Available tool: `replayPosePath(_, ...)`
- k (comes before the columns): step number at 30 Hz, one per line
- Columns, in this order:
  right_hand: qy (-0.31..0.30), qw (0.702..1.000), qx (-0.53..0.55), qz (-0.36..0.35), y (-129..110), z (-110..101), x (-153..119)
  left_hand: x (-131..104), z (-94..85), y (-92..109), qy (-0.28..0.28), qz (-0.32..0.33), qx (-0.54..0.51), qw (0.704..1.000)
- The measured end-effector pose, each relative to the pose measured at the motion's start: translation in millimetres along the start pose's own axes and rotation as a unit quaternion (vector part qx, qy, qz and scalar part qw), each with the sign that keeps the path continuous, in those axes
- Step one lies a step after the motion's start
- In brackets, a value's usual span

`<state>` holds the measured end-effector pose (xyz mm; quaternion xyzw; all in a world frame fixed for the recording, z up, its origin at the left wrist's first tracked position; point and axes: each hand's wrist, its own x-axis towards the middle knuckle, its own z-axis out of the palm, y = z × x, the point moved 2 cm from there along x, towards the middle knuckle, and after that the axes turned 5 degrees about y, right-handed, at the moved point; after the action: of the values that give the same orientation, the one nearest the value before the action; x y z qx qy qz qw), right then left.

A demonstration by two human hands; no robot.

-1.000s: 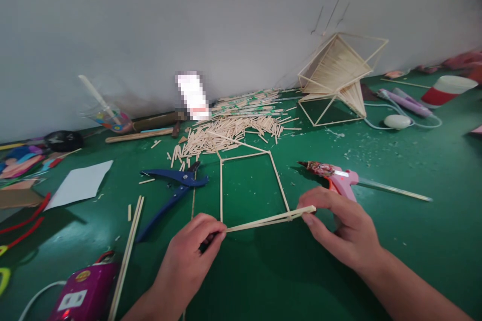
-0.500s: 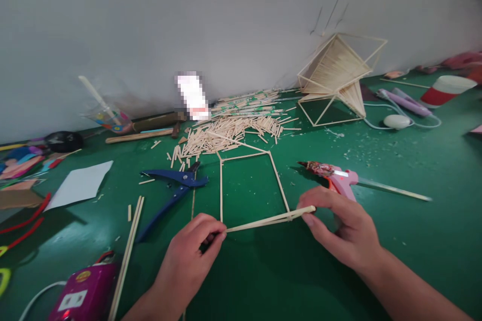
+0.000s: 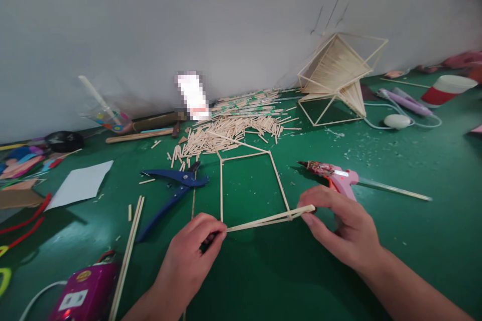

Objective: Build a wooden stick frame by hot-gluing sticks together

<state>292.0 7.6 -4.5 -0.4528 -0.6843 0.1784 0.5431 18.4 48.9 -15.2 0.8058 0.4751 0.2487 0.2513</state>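
Thin wooden stick (image 3: 269, 220) pinched at both ends, lying along the near edge of a square stick frame (image 3: 248, 185) flat on the green worktop (image 3: 263, 281). Left hand (image 3: 188, 256) closed on the stick's left end at the frame's near-left corner, fingertips pressed tight together. Right hand (image 3: 344, 230) closed on the right end, thumb and forefinger narrow, just past the near-right corner where the stick crosses the frame's side.

Likely very light and slender, stiff along its length yet easy to snap or bow under a sideways squeeze. Frame joints probably glued and weak, so best held close to the corners, with gentle pressure, never mid-span.

Pink hot glue gun (image 3: 337, 176) resting just beyond the right hand, nozzle pointing left. Blue cutting pliers (image 3: 176, 185) left of the frame, touching nothing held. Heap of short cut sticks (image 3: 229, 133) behind the frame near the wall. Finished stick model (image 3: 337, 77) standing at the back right. Long uncut sticks (image 3: 126, 256) lying beside a magenta device (image 3: 85, 293) at the near left. White paper sheet (image 3: 79, 183) farther left.
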Motion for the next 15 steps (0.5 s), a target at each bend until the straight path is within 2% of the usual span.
replayPosePath(15,0.007,1.000,0.001,0.001,-2.8,0.0,2.2,-0.3,0.1,0.3,0.000,-0.003,-0.003,1.000)
